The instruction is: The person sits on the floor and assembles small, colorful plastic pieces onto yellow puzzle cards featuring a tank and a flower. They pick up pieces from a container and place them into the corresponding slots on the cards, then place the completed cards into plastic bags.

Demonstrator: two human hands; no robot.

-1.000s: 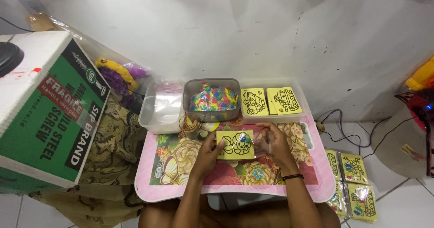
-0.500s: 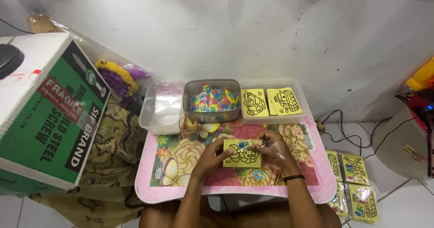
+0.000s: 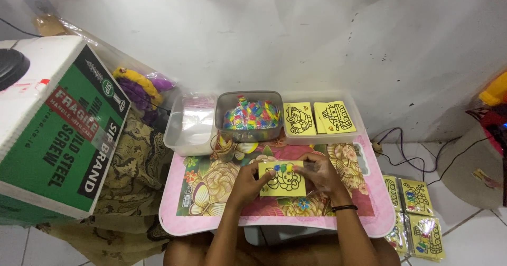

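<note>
Both hands grip a small yellow card w/ black line drawing (image 3: 282,178), held just over the pink floral-top table (image 3: 338,216), near-centre. Left hand (image 3: 247,182) pinches its left edge; right hand (image 3: 322,174) clasps right edge, fingers near the coloured bits along top. Clear tub of multicolour pieces (image 3: 249,115) sits beyond, far side.

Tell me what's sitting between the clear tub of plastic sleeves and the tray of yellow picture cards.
In the head view, a clear tub of small multicoloured pieces stands between the sleeve tub and the card tray.
</note>
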